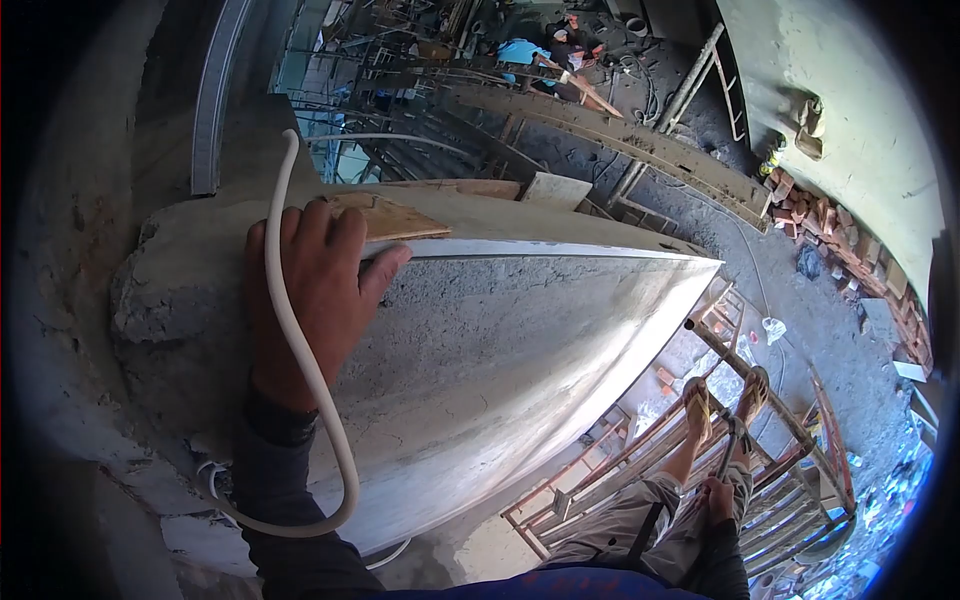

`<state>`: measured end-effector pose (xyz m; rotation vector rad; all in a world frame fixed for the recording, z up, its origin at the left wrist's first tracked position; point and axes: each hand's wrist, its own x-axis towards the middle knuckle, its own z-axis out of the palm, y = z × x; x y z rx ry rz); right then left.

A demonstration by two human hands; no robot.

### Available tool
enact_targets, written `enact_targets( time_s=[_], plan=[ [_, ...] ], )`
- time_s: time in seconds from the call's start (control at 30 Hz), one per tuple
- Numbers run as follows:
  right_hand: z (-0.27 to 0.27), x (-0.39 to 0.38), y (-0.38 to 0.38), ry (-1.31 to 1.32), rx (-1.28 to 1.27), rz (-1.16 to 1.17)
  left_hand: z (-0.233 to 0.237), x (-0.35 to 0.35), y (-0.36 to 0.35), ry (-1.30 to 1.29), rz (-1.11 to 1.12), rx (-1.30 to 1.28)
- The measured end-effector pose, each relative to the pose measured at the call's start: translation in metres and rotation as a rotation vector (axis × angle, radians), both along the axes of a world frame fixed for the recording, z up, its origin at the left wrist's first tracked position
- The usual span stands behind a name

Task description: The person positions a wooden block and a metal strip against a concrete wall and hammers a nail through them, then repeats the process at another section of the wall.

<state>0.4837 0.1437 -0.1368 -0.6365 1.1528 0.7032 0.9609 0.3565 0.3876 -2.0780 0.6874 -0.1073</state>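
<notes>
My left hand (312, 295) rests on the top edge of a concrete beam (450, 320), fingers bent over the ledge and thumb spread apart. A thin wooden board (395, 218) lies beside its fingertips, above a white strip (500, 247) along the edge. A white cable (300, 340) loops across the back of this hand. Lower right, my right hand (718, 500) is closed around the handle of a hammer-like tool (737, 432), held near my legs.
Beneath my sandalled feet is a scaffold of bars and slats (790, 515). A long beam (640, 145) spans the background. Bricks (850, 240) are piled by the right wall. Poles and debris lie on the floor far below. A metal channel (213, 110) stands upper left.
</notes>
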Motion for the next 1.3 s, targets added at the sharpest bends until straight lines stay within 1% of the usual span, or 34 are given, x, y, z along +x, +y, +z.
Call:
enact_targets(
  time_s=[0.1, 0.3, 0.4, 0.5, 0.6, 0.83, 1.0, 1.07, 1.13, 1.2, 1.27, 1.3],
  plan=[
    [0.007, 0.008, -0.002, 0.005, -0.007, 0.008, -0.001, 0.0, 0.001, 0.003, -0.014, -0.009],
    [0.006, 0.009, -0.001, 0.003, -0.03, 0.015, -0.004, 0.0, 0.005, 0.0, 0.001, -0.037],
    [0.005, 0.011, 0.002, 0.008, -0.019, -0.02, -0.003, 0.0, 0.007, 0.006, -0.017, -0.054],
    [-0.004, 0.01, 0.004, 0.015, -0.037, 0.042, -0.002, -0.001, 0.006, 0.006, 0.002, -0.033],
    [-0.004, 0.011, 0.003, 0.029, -0.029, 0.007, -0.001, 0.0, 0.004, 0.024, 0.011, -0.044],
    [-0.004, 0.015, 0.0, 0.043, -0.029, 0.007, -0.003, 0.0, 0.0, 0.0, 0.045, -0.048],
    [0.003, 0.019, -0.002, 0.03, -0.032, 0.007, 0.001, 0.002, 0.0, 0.041, 0.071, -0.035],
    [0.008, 0.025, -0.005, -0.058, -0.078, 0.112, 0.0, 0.002, 0.0, 0.046, 0.033, -0.06],
    [0.027, 0.047, -0.011, -0.143, -0.128, 0.192, 0.001, 0.002, 0.001, 0.068, -0.002, -0.068],
    [0.063, 0.096, -0.014, -0.223, -0.18, 0.245, 0.004, 0.004, 0.003, 0.108, -0.038, -0.056],
    [0.085, 0.145, -0.015, -0.518, -0.274, 0.25, 0.005, 0.004, 0.005, 0.107, -0.044, -0.049],
    [0.111, 0.181, -0.019, -0.577, -0.225, 0.234, 0.005, 0.004, 0.005, 0.106, -0.049, -0.048]
  ],
)
